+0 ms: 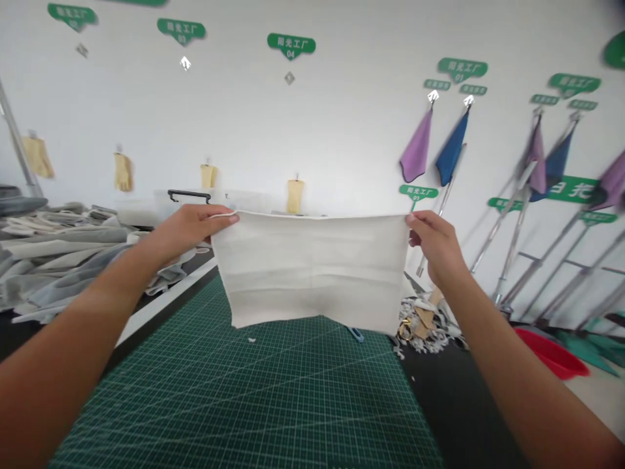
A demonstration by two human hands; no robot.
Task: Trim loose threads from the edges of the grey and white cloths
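Stretched between my two hands is a rectangular piece of white cloth [312, 267], its top edge nearly level and faint creases running across it. My left hand [198, 225] pinches the upper left corner, thumb on top. The upper right corner is gripped by my right hand [432, 241]. Below the cloth lies a green gridded cutting mat [254, 404]; the lower edge of the cloth hangs above or just touches it, I cannot tell which. A blue-handled tool [356, 334] lies on the mat, partly hidden behind the cloth.
Grey and white fabric pieces [63, 241] are heaped at the left. Scraps [424, 326] lie right of the mat, with a red basin [554, 355] beyond. Yellow gloves [123, 171], purple cloths [417, 146] and blue cloths [452, 148] hang on the wall; poles lean at right.
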